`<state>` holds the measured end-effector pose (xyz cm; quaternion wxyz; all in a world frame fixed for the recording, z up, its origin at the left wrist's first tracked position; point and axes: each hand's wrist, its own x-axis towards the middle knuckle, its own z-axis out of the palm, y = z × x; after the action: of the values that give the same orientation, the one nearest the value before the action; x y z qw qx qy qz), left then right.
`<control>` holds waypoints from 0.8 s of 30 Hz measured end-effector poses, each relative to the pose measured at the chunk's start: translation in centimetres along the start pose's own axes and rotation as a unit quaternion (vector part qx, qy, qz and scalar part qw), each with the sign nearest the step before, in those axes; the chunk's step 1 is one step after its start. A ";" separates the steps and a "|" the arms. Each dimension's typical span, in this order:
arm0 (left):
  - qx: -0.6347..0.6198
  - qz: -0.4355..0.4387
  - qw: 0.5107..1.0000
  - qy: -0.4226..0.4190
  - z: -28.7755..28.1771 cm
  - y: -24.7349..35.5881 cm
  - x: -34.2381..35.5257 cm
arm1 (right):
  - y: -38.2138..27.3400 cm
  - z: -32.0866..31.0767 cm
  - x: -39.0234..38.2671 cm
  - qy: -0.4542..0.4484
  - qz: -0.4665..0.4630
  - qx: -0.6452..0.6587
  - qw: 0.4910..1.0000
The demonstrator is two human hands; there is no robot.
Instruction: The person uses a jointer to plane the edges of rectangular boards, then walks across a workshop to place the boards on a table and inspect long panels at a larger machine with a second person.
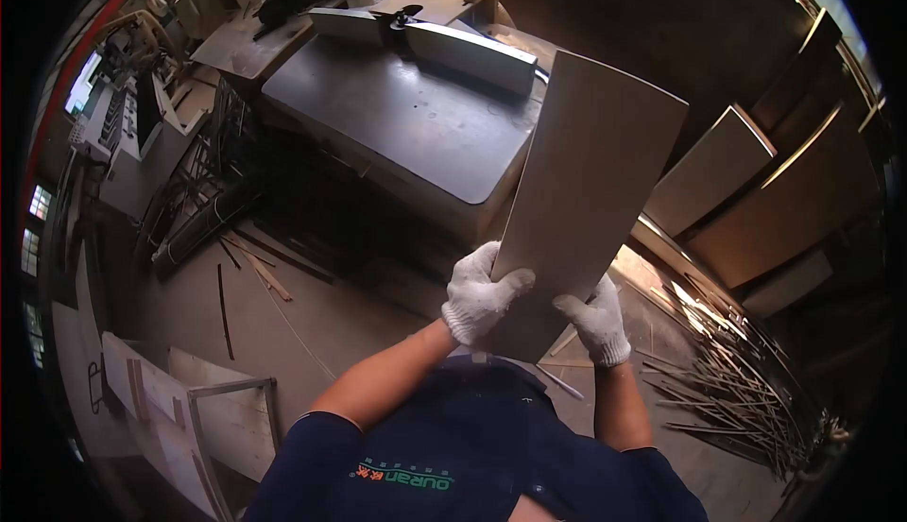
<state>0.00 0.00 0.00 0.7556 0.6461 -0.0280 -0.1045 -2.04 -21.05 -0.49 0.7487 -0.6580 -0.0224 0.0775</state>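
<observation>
A long flat rectangular board (590,163), greyish brown, is held up in front of my body, its far end rising past the edge of the machine table. My left hand (482,293), in a white knitted glove, grips the board's left edge near its lower end, thumb on the face. On the opposite edge, my gloved right hand (597,321) closes round the board with its thumb on the face too. The fingers behind the board are hidden. Beyond it stands a machine with a smooth metal table (406,111) and a pale fence (468,54) along its back.
Thin wood strips (727,380) lie heaped on the floor at right. Several panels (784,191) lean behind them. At lower left stands a cart or rack with a metal frame (231,390). Loose offcuts (260,267) lie on the floor near a dark bundle (203,229).
</observation>
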 end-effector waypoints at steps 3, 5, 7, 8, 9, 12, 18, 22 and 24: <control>0.016 0.071 0.988 0.135 -1.2 -1.1 4.7 | -0.9 1.9 4.6 -0.035 -0.007 -0.072 0.997; 0.123 0.039 0.976 0.178 -3.7 -2.1 6.3 | -1.0 2.3 8.3 -0.051 0.022 -0.058 0.997; 0.164 -0.031 0.950 0.263 -7.2 -3.7 6.6 | -0.4 2.5 12.3 -0.064 -0.003 -0.099 0.993; 0.177 -0.089 0.935 0.293 -9.4 -5.0 6.3 | 0.0 2.4 14.5 -0.054 -0.037 -0.176 0.982; 0.173 -0.122 0.924 0.319 -11.6 -6.6 5.8 | 0.3 2.2 16.7 -0.059 -0.068 -0.246 0.965; 0.151 -0.189 0.902 0.357 -18.4 -12.0 5.0 | 1.7 2.2 22.7 -0.046 -0.212 -0.535 0.816; 0.007 -0.163 0.891 0.424 -31.1 -19.8 11.4 | 7.5 6.9 31.7 -0.067 -0.275 -0.668 0.689; -0.073 -0.142 0.875 0.457 -41.5 -21.7 18.1 | 11.1 12.1 35.7 -0.137 -0.171 -0.695 0.684; -0.071 -0.159 0.867 0.466 -46.5 -21.6 21.0 | 12.1 15.0 38.5 -0.175 -0.167 -0.711 0.660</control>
<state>26.10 37.94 -30.77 0.6977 0.5599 0.4380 0.0889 32.93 0.73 -13.09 0.0357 -0.9494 -0.3110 0.0250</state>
